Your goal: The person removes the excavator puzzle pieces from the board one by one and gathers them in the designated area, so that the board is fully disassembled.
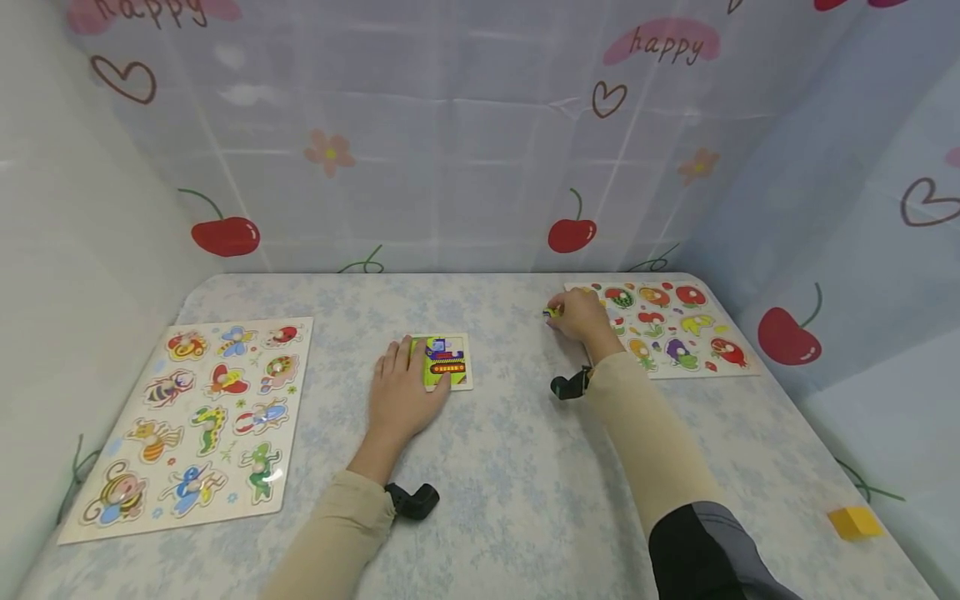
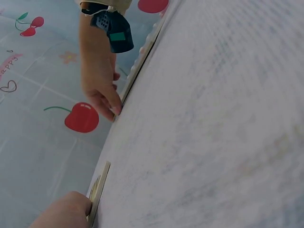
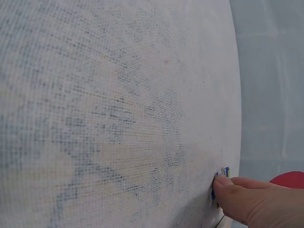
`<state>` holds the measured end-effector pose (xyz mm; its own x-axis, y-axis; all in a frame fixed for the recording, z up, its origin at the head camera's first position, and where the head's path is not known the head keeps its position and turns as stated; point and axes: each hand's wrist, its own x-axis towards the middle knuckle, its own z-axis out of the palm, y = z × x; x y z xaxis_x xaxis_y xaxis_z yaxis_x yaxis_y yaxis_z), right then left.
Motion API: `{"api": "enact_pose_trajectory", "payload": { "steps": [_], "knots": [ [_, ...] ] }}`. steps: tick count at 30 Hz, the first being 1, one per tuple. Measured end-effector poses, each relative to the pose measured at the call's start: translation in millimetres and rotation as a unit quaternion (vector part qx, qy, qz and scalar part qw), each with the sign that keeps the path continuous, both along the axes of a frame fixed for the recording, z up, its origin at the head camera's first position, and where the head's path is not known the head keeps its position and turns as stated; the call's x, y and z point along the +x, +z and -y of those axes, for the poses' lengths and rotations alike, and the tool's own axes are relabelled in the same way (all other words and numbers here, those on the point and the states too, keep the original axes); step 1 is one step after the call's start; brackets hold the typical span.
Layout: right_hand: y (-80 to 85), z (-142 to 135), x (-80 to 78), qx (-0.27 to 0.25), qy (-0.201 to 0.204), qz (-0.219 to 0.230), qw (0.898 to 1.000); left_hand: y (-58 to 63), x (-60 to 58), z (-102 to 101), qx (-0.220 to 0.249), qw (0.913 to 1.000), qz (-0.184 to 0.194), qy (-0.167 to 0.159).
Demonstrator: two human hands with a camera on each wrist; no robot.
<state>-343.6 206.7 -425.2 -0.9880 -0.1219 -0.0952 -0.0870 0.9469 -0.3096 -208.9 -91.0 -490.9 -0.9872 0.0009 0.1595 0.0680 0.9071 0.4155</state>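
Observation:
A small square puzzle [image 1: 447,367] with a bulldozer picture and a pale wooden frame lies mid-table in the head view. My left hand [image 1: 401,387] rests over its left side, fingers extended, covering part of the picture. In the left wrist view the puzzle [image 2: 99,192] shows edge-on beside that hand [image 2: 61,213]. Toward the back right, my right hand [image 1: 581,317] pinches a small puzzle piece [image 1: 552,312] between thumb and fingers, next to the fruit puzzle board [image 1: 720,364]. The right wrist view shows the piece's blue and yellow-green colours, mostly hidden by the fingertips [image 3: 223,180].
An insect puzzle board [image 1: 225,450] lies on the left of the table [image 1: 495,483]. A yellow block [image 1: 855,523] sits near the right edge. Behind the table hangs a printed curtain [image 1: 450,167]; the right forearm passes by the fruit board's front left corner.

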Motion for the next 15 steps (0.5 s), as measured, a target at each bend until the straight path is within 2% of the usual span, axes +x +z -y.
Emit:
{"api": "enact_pose_trajectory", "payload": {
  "steps": [7,15],
  "knots": [
    [0.2,1.0,1.3,0.03,0.007,0.019,0.999,2.4,1.1,-0.5,0.004,1.0,0.006,0.001],
    [2.5,4.9,3.9,0.046,0.026,-0.007,0.999,5.6,2.7,1.4,0.003,0.9998,0.02,-0.002]
  ]
}}
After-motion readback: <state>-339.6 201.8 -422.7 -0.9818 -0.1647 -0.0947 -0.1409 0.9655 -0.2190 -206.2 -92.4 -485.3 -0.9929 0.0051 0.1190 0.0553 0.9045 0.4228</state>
